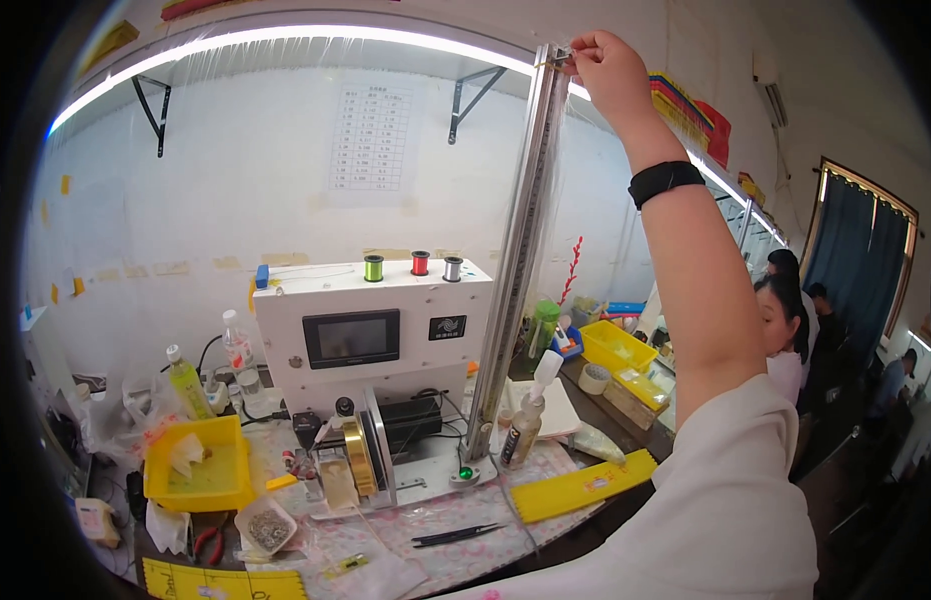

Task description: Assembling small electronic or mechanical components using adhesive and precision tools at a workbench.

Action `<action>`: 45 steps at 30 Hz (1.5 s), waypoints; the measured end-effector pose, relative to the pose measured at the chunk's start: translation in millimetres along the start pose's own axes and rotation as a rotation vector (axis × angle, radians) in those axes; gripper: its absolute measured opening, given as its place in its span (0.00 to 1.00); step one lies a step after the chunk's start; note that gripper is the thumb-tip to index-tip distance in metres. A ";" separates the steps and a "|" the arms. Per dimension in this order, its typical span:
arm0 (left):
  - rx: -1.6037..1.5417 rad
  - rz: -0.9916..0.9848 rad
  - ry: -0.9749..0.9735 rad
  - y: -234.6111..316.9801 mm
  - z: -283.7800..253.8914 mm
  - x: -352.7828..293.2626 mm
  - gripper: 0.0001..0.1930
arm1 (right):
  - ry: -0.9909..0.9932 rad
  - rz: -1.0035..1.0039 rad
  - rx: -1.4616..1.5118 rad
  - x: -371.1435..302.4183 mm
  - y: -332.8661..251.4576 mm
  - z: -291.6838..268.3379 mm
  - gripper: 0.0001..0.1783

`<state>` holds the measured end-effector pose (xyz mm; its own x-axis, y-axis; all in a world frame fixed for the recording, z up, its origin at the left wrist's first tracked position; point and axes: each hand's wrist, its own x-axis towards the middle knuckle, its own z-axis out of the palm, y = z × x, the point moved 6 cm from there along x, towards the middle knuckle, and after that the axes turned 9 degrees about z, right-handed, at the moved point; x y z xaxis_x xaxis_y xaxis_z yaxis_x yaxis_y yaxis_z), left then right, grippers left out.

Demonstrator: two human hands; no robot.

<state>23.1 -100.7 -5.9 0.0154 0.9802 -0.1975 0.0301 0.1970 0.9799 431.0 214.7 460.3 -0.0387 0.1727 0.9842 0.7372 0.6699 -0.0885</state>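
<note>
Plainly, a green-yellow drink bottle [190,388] is seen at the left, behind a yellow tray [200,499]. Red-handled pliers [211,546] are laid below the tray, just beside a white dish [243,521] in which small greyish pieces are heaped. Next, a white machine [285,325] is topped by a green spool [373,268], a red spool [419,263] and a silver spool [452,269]; a gold-coloured wheel [361,455] is mounted low at its front. Black tweezers [455,535] are placed nearer the table edge. Just right of the machine, a tall metal column [515,250] is set, and its top end is reached by the right hand [611,80]. The fingers are curled there; whether anything is gripped cannot be told. Farther right, a black wristband [665,182] is worn on the raised arm.
</note>
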 end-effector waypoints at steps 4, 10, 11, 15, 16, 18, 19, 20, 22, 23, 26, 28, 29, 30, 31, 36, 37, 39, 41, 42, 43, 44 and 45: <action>0.003 -0.014 0.009 -2.4 -2.4 -1.0 0.05 | -0.048 -0.002 -0.013 -2.3 -4.8 4.0 0.08; -0.008 -0.040 0.028 -5.6 -2.9 1.4 0.04 | 0.072 -0.190 -0.347 -17.2 -30.6 -1.9 0.10; -0.030 -0.013 0.022 -8.1 -3.4 2.9 0.04 | 0.102 -0.176 -0.315 -16.2 -27.6 -5.4 0.11; -0.043 0.020 0.020 -8.8 -3.0 5.6 0.04 | 0.140 -0.069 -0.151 -11.0 -5.1 -14.7 0.12; -0.044 0.018 0.020 -9.4 -2.9 6.0 0.04 | 0.138 -0.068 -0.151 -12.4 -4.8 -13.8 0.12; -0.006 0.013 0.004 -10.9 -2.3 6.5 0.04 | 0.118 -0.096 -0.230 -16.4 -10.5 -10.6 0.12; -0.008 0.012 0.006 -10.5 -2.3 6.6 0.04 | 0.117 -0.096 -0.228 -17.4 -14.0 -8.6 0.12; 0.000 0.002 -0.004 -9.7 -1.4 6.9 0.04 | 0.111 -0.091 -0.245 -18.1 -17.6 -5.7 0.12; 0.016 -0.008 -0.015 -8.6 0.1 7.5 0.04 | 0.110 -0.077 -0.263 -21.3 -14.6 -7.6 0.13; 0.018 -0.002 -0.015 -9.7 -0.2 7.4 0.04 | 0.097 -0.064 -0.258 -23.1 -10.4 -8.8 0.12; 0.014 0.002 -0.015 -10.7 -3.2 5.1 0.05 | 0.055 0.013 -0.173 -34.4 -2.2 -14.0 0.13; 0.011 -0.005 -0.013 -10.6 -3.5 3.4 0.05 | 0.023 0.082 -0.092 -49.7 -3.2 -17.9 0.14; 0.037 -0.001 -0.017 -9.8 -3.8 2.9 0.05 | -0.018 0.259 0.140 -58.8 0.5 -19.6 0.16; 0.066 0.001 -0.022 -9.2 -4.0 2.3 0.05 | -0.058 0.437 0.370 -71.9 5.7 -19.3 0.17; 0.071 -0.005 -0.024 -8.9 -4.0 2.0 0.05 | -0.057 0.445 0.368 -83.4 4.3 -23.7 0.17; 0.173 0.023 -0.067 -11.2 -1.9 4.4 0.06 | -0.257 0.910 1.192 -175.3 12.3 -20.4 0.19; 0.184 0.004 -0.074 -12.0 -1.2 6.0 0.06 | -0.247 0.933 1.191 -194.7 12.3 -23.7 0.19; 0.241 0.014 -0.105 -9.9 3.2 7.5 0.08 | -0.254 1.018 1.253 -238.4 10.6 -27.4 0.17; 0.234 -0.056 -0.115 -8.2 5.0 6.0 0.09 | -0.268 1.106 1.323 -290.5 10.9 -22.2 0.16; 0.268 -0.031 -0.117 -3.7 5.5 6.1 0.10 | -0.279 1.157 1.391 -314.9 7.8 -22.3 0.16; 0.299 -0.007 -0.114 0.3 6.1 5.6 0.10 | -0.281 1.230 1.416 -340.1 3.4 -19.8 0.14; 0.256 -0.040 -0.095 2.5 7.2 4.7 0.11 | -0.298 1.293 1.456 -365.7 1.9 -14.5 0.12; 0.264 -0.061 -0.087 0.4 5.7 3.0 0.11 | -0.297 1.315 1.468 -387.0 1.3 -8.7 0.12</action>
<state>28.9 -97.8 -6.3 0.0905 0.9589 -0.2688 0.2924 0.2324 0.9276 452.9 142.5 80.7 -0.2377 0.9537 0.1842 -0.6093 0.0013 -0.7929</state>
